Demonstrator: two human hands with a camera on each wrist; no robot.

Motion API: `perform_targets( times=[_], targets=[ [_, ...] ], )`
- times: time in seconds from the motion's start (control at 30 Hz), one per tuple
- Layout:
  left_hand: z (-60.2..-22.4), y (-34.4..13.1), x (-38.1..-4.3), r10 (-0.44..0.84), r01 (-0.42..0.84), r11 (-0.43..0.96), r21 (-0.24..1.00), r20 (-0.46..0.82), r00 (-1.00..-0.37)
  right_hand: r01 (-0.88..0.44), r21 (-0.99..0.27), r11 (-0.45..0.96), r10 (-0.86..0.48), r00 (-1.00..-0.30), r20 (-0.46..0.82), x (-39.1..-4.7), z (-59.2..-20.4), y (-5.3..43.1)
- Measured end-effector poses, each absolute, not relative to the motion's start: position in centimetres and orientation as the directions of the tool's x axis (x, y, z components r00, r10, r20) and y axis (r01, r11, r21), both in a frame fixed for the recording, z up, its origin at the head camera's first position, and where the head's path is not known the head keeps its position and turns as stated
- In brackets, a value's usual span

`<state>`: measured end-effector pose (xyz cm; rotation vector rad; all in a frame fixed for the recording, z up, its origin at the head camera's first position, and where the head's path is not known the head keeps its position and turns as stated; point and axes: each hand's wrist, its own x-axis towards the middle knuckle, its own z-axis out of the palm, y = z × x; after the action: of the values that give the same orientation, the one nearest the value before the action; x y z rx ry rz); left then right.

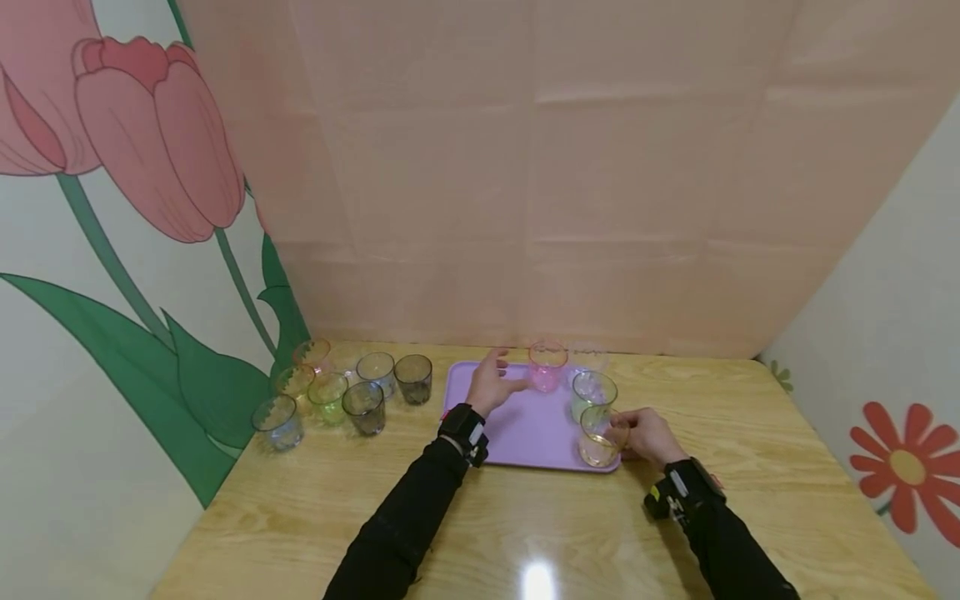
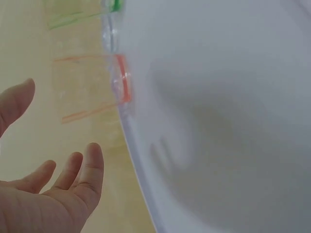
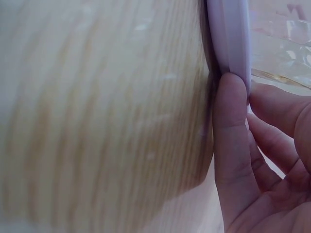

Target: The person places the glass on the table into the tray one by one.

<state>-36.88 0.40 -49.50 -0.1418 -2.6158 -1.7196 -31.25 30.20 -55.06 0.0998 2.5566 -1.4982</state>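
My left hand [image 1: 495, 385] hovers over the left rear part of the lilac tray [image 1: 517, 429]. Its fingers are spread and relaxed with nothing between them, and the thumb points towards the pink glass [image 1: 547, 371]. In the left wrist view the left hand [image 2: 63, 189] is apart from the same pink-rimmed glass [image 2: 90, 87]. At the tray's front right corner, my right hand [image 1: 647, 435] sits beside an amber-rimmed glass [image 1: 600, 446]. Up close, the right hand [image 3: 262, 155] pinches the tray's rim [image 3: 231, 39]. A green glass [image 1: 592, 404] stands just behind the amber one.
A clear glass [image 1: 588, 358] stands at the tray's rear right. Several tinted glasses cluster left of the tray, among them a blue glass [image 1: 279, 429], a lime glass [image 1: 327, 400] and a dark grey glass [image 1: 414, 382]. A tan backdrop [image 1: 525, 208] borders the wooden table [image 1: 480, 533].
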Motion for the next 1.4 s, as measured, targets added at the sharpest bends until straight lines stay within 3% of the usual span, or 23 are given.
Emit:
perform_targets(
  times=[0.43,0.77,1.07,1.4],
  targets=[
    [-48.6,-0.8,-35.8,0.061,0.124,0.449,0.885,0.108,-0.992,0.179,-0.836,0.518,-0.004,-0.977,-0.212,-30.9,-54.9,30.3],
    [-48.9,-2.6,-35.2,0.053,0.164,0.391,0.906,0.156,-0.986,0.152,-0.84,0.52,-0.005,-0.983,-0.181,-30.8,-55.1,30.1],
    [-49.5,-5.1,-34.2,-0.006,0.152,0.357,0.921,0.165,-0.986,0.16,-0.841,0.516,-0.006,-0.982,-0.19,-30.7,-55.1,29.6],
    [-49.7,-6.9,-33.3,-0.135,0.195,0.375,0.906,0.262,-0.956,0.151,-0.838,0.524,-0.008,-0.983,-0.182,-30.6,-54.6,29.7]
  ],
)
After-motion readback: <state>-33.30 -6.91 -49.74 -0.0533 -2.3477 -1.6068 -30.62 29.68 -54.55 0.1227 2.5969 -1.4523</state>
